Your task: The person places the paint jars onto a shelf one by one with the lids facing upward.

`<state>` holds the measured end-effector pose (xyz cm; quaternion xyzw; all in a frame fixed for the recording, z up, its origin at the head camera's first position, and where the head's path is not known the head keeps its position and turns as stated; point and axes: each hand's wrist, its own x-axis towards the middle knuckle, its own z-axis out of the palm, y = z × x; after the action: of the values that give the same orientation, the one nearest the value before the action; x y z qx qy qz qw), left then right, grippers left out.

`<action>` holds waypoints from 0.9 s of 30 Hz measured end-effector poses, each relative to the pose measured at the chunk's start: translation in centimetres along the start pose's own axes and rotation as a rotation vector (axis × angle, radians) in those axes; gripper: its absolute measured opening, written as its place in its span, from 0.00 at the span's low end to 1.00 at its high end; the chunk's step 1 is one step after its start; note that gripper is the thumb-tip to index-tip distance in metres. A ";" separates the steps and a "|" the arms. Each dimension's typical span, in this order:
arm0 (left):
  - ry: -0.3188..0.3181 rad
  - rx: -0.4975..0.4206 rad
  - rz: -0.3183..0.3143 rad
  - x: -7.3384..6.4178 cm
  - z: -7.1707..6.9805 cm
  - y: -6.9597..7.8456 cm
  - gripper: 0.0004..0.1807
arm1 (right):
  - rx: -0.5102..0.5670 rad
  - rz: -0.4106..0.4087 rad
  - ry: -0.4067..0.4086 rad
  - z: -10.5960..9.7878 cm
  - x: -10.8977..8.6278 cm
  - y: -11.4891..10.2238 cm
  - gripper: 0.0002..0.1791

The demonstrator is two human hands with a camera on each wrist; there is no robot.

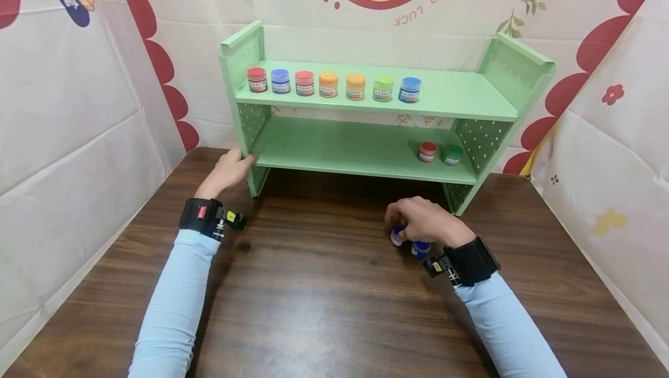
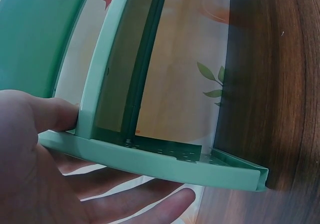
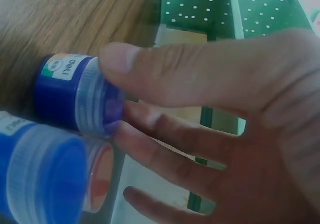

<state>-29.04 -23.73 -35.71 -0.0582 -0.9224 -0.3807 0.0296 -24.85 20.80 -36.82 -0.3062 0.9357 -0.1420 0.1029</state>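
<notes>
My left hand [image 1: 226, 173] grips the left side panel of a green two-tier shelf [image 1: 334, 112]. In the left wrist view its thumb lies on the inner side of the panel [image 2: 160, 165] and the fingers behind it. My right hand [image 1: 425, 219] is low over the table, in front of the shelf's right end. It pinches the lid of a dark blue paint jar [image 3: 57, 97] between thumb and fingers. Beside that jar stands another blue paint jar [image 1: 420, 249]. Partly hidden behind both, a jar with an orange-red lid [image 3: 101, 179] shows in the right wrist view.
Several paint jars with coloured lids, among them a yellow-orange jar [image 1: 355, 87], line the upper tier. A red jar [image 1: 427, 152] and a green jar [image 1: 452, 155] stand at the lower tier's right end. Printed cloth [image 1: 94, 134] surrounds the brown wooden table [image 1: 313, 285].
</notes>
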 end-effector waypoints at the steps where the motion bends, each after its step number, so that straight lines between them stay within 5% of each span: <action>1: -0.003 -0.002 0.000 0.0 0.0 0.0 0.28 | -0.002 0.001 0.004 0.0 0.0 0.0 0.14; 8: -0.012 -0.026 -0.005 0.0 0.0 0.0 0.29 | 0.012 -0.053 0.017 0.4 0.3 0.2 0.17; 15: -0.007 -0.007 -0.005 0.0 0.1 0.0 0.29 | -0.035 -0.001 0.026 0.6 0.3 0.2 0.13; 22: -0.007 0.004 0.002 0.1 0.0 -0.1 0.29 | -0.010 -0.082 0.041 0.8 0.5 0.4 0.17; 27: -0.011 -0.016 0.003 0.0 -0.1 0.0 0.30 | -0.020 -0.039 0.045 0.7 0.6 0.4 0.14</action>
<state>-29.02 -23.82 -35.67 -0.0619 -0.9194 -0.3876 0.0248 -25.37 20.59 -37.70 -0.3219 0.9331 -0.1417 0.0758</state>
